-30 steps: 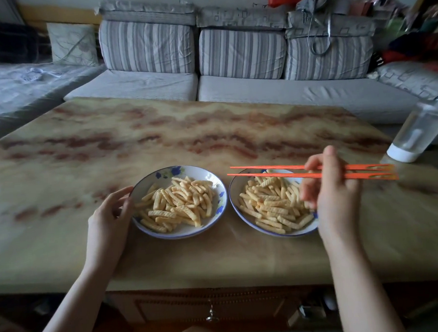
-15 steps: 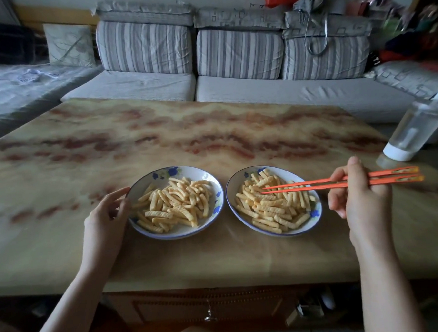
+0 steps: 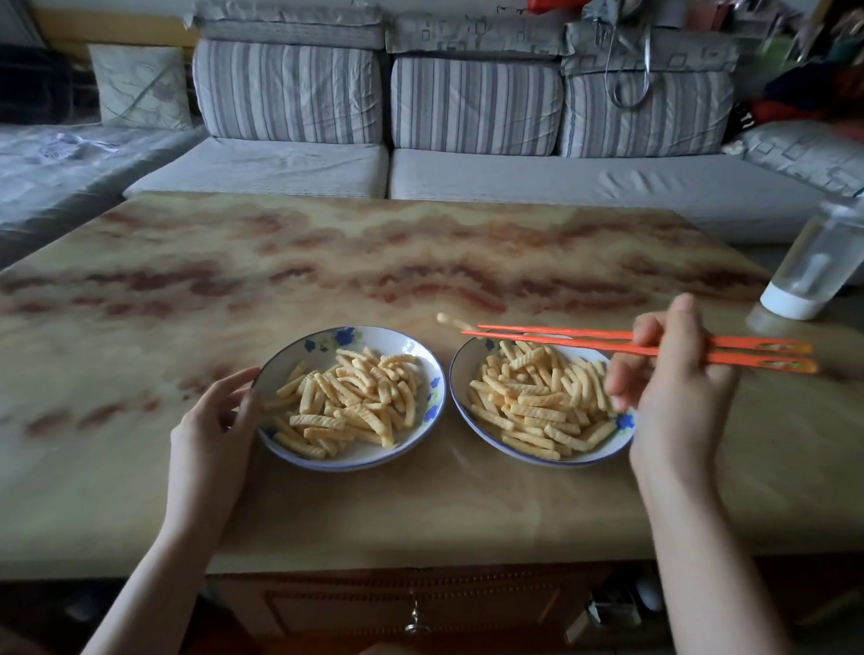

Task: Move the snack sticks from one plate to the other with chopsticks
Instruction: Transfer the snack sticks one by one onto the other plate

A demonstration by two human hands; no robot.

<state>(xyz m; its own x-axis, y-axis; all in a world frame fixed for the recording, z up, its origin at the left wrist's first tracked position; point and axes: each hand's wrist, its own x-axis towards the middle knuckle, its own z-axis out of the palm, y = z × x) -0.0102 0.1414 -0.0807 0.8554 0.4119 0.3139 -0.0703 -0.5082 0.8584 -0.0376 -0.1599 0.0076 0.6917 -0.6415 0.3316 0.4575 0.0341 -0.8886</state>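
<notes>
Two white plates with blue flowers stand side by side on the marbled table (image 3: pixel 430 517). The left plate (image 3: pixel 366 456) and the right plate (image 3: pixel 460 381) each hold a heap of yellow ridged snack sticks. My right hand (image 3: pixel 674 394) grips a pair of orange chopsticks (image 3: pixel 596 341) above the right plate. One snack stick (image 3: pixel 452 322) is pinched at their tips, lifted over the right plate's far left rim. My left hand (image 3: pixel 210 429) touches the left plate's left rim with curved fingers.
A clear bottle with a white base (image 3: pixel 817 267) stands at the table's right edge. A striped grey sofa (image 3: pixel 462 175) runs behind the table. A drawer with a small knob (image 3: pixel 415 626) sits below the front edge.
The chopsticks dipped into the right plate's pile, then rose with one snack stick at their tips and swung left. My left hand stayed at the left plate's rim.
</notes>
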